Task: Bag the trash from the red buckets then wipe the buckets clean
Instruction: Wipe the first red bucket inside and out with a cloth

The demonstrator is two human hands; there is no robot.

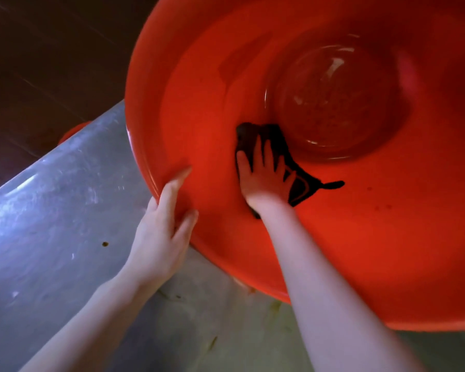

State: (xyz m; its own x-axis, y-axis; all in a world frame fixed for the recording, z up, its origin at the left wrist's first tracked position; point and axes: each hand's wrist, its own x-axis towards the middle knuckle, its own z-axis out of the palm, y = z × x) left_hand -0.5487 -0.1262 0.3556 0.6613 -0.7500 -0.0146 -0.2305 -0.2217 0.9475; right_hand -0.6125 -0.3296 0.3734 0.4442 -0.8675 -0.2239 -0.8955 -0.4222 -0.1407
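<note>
A large red bucket (pixel 387 237) fills the upper right of the head view, tilted so that I look into it. Its round bottom (pixel 336 103) looks wet and speckled. My left hand (pixel 161 224) grips the bucket's near rim, thumb inside and fingers under the edge. My right hand (pixel 263 173) lies flat with spread fingers inside the bucket, pressing a dark cloth (pixel 298 181) against the inner wall just below the bottom. Part of the cloth sticks out to the right of my hand.
A scratched metal counter (pixel 51 210) runs under the bucket on the left. Part of another red object (pixel 73 131) shows behind its far edge. Dark floor (pixel 51 63) lies beyond. Small bits of debris (pixel 105 244) dot the counter.
</note>
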